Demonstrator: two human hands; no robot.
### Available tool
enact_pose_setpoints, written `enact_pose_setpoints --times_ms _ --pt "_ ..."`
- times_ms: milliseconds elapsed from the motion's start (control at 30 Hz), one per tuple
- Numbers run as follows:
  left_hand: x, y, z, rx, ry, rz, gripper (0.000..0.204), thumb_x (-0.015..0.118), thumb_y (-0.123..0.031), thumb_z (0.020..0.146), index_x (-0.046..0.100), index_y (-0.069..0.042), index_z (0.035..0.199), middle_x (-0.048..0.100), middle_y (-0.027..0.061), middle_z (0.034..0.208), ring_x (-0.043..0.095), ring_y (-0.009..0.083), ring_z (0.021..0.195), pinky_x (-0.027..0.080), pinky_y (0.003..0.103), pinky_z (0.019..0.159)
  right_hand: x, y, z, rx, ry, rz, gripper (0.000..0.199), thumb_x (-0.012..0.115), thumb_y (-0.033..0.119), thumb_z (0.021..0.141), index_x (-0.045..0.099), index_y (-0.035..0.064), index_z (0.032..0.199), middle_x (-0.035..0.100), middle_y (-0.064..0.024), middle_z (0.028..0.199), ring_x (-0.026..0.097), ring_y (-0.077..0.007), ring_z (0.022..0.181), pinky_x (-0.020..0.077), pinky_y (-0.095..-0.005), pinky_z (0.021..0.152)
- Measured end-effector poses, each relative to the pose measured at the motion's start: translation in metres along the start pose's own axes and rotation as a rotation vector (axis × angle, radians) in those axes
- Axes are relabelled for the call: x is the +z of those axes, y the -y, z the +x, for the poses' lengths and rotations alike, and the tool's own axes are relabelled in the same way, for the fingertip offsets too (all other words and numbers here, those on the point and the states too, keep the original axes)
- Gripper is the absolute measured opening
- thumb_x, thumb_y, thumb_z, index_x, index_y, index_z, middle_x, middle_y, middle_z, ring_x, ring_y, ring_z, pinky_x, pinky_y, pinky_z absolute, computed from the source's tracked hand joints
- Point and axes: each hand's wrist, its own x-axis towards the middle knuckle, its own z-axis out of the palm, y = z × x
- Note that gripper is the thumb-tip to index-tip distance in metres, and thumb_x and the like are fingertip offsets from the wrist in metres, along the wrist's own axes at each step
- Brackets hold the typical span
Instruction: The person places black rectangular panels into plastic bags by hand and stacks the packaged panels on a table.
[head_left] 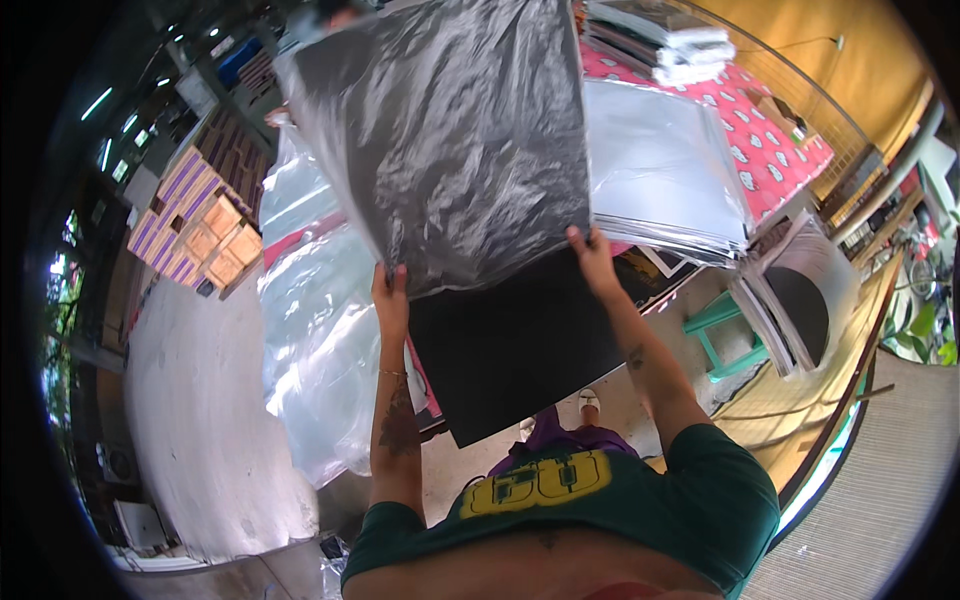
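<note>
Both my hands hold up a large dark panel in a clear, wrinkled plastic sleeve [470, 140]. My left hand [391, 287] pinches its near left corner, and my right hand [590, 252] grips the near right corner. Below it a flat black board [515, 345] lies on the table, its near corner jutting past the edge; the raised panel hides its far part. Left of the board, loose clear plastic sleeves [330, 340] spread over the table and hang off its side. A stack of pale, plastic-covered sheets [665, 165] lies to the right.
Folded plastic bundles [670, 45] sit at the far right on a pink patterned cloth [770, 150]. A green stool [725, 337] and upright wrapped boards [780, 310] stand at the right. Stacked cartons [205, 215] rise at the left. Part of another person shows behind the panel.
</note>
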Motion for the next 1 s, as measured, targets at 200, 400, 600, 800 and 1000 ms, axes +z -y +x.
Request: enact_pose_setpoints --times_ms 200,400,600,800,1000 --pt "0.132 -0.061 0.081 -0.211 0.323 -0.192 0.030 0.054 -0.024 0.091 0.058 -0.001 0.110 0.059 0.0075 0.096 0.058 0.0129 0.088 0.050 0.026 0.072 -0.160 0.069 0.079 0.238 -0.403 0.062 0.060 0.069 0.030 0.081 0.046 -0.0072 0.122 0.056 -0.0156 0.113 0.052 -0.0210 0.102 0.0419 -0.0340 0.090" --pt "0.280 -0.076 0.084 -0.393 0.405 -0.629 0.033 0.055 -0.014 0.090 0.050 0.000 0.119 0.056 0.0084 0.097 0.063 0.0176 0.076 0.055 0.028 0.069 -0.303 0.059 0.130 0.153 -0.335 0.131 0.053 0.065 0.014 0.082 0.042 -0.0048 0.126 0.058 -0.0167 0.107 0.057 -0.0209 0.093 0.0453 -0.0299 0.082" --pt "0.320 -0.038 0.059 -0.301 0.408 -0.668 0.045 0.061 -0.009 0.085 0.045 0.005 0.125 0.057 0.0098 0.095 0.060 0.0137 0.076 0.053 0.028 0.073 -0.330 0.061 0.107 0.129 0.059 -0.353 0.069 0.073 0.034 0.074 0.045 0.0009 0.128 0.052 -0.0223 0.118 0.048 -0.0281 0.113 0.0358 -0.0359 0.097" --pt "0.310 -0.035 0.047 0.156 0.424 0.377 0.040 0.069 -0.023 0.078 0.060 -0.005 0.112 0.060 0.0109 0.077 0.063 0.0222 0.074 0.050 0.034 0.067 -0.315 0.057 0.062 0.153 0.091 -1.259 0.078 0.077 0.041 0.061 0.048 0.0145 0.129 0.025 -0.0188 0.141 0.027 -0.0401 0.127 0.0290 -0.0525 0.100" --pt "0.254 -0.066 0.011 0.193 0.279 0.708 0.048 0.064 -0.034 0.081 0.051 -0.015 0.123 0.058 0.0140 0.095 0.061 0.0335 0.078 0.050 0.042 0.065 -0.281 0.024 0.052 0.108 -0.034 -1.467 0.068 0.069 0.043 0.072 0.046 0.0176 0.131 0.035 -0.0174 0.138 0.033 -0.0345 0.127 0.0306 -0.0523 0.099"
